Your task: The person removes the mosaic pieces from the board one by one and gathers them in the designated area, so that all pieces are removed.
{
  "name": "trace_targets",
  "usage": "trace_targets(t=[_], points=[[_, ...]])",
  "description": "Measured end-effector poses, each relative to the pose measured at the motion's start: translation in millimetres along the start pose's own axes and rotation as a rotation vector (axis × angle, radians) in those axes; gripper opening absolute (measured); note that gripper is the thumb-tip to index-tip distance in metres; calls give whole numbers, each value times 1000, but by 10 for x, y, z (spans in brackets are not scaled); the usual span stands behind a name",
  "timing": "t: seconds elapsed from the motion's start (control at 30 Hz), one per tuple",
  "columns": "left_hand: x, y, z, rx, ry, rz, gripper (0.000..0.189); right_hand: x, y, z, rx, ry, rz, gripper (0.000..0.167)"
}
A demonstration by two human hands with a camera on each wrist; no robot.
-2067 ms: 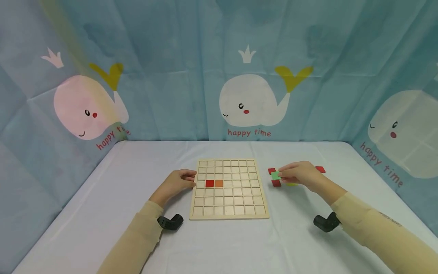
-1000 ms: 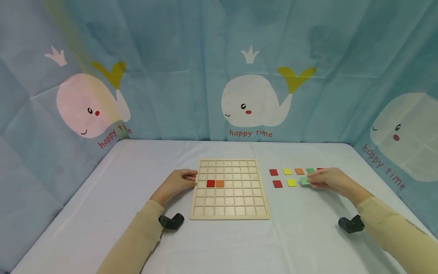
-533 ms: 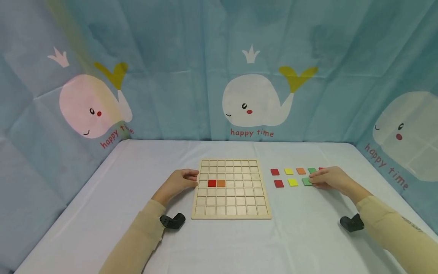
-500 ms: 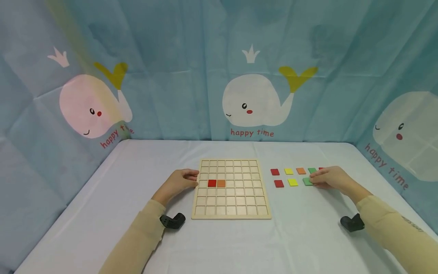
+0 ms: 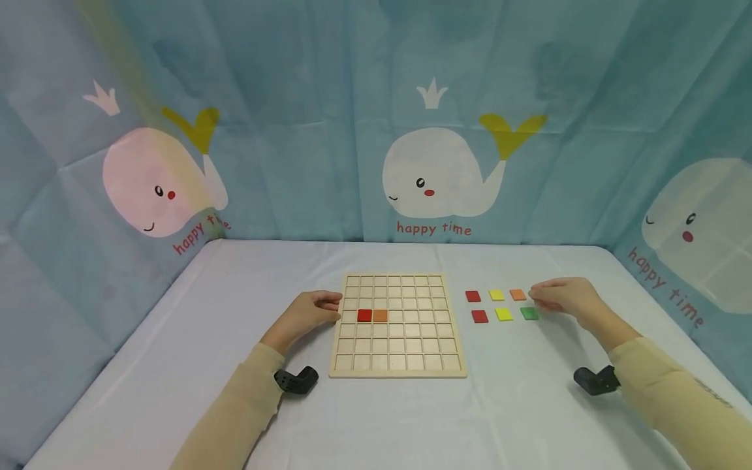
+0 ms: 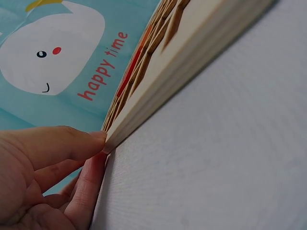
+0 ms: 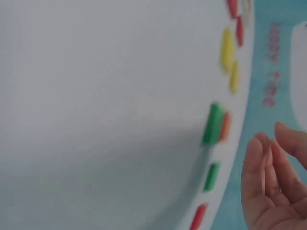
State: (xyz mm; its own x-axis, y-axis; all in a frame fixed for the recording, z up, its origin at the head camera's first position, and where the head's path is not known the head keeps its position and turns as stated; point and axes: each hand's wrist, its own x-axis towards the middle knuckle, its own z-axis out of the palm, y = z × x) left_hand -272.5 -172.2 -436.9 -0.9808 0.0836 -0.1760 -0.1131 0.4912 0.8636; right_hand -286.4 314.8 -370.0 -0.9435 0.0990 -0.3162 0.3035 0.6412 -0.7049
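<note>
My left hand [image 5: 305,316] rests at the left edge of a wooden grid board [image 5: 396,377]; in the left wrist view, thumb and fingers touch the board's rim [image 6: 158,103]. A red tile [image 5: 364,316] and an orange tile [image 5: 380,316] sit side by side in the grid. To the board's right, my right hand [image 5: 566,300] hovers over loose tiles with nothing between its fingers, thumb and fingertips apart in the right wrist view. Just in front of it lies a green tile [image 5: 529,314]. Another green tile [image 7: 211,177] and a red tile [image 7: 197,216] are hidden behind the hand in the head view.
Two rows of square tiles lie on the white cloth: red tiles [image 5: 472,296] [image 5: 480,316], yellow tiles [image 5: 496,295] [image 5: 504,314] and an orange tile [image 5: 517,295]. A blue curtain [image 5: 294,163] with whale prints stands behind the table.
My right hand carried the green tile rightward, laid it beside the front yellow tile and let go. It has since lifted slightly and moved back. The left hand stays at the board.
</note>
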Motion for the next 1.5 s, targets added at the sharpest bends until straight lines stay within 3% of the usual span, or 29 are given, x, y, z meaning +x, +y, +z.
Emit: trace_targets(t=[0.17,0.4,0.73,0.97,1.5], points=[[9,9,2,-4,-4,3,47,-65,-298,257,50,-46,-57,55],[8,9,-2,0,0,-7,47,-117,-676,838,115,-137,-136,38],[3,-12,7,-13,2,16,46,-125,-947,1425,213,-264,-207,31],[-4,5,8,-19,12,16,45,-122,-1108,1665,320,-323,-195,29],[-24,34,8,-8,12,-5,45,-134,-1262,1903,272,-341,-179,20]])
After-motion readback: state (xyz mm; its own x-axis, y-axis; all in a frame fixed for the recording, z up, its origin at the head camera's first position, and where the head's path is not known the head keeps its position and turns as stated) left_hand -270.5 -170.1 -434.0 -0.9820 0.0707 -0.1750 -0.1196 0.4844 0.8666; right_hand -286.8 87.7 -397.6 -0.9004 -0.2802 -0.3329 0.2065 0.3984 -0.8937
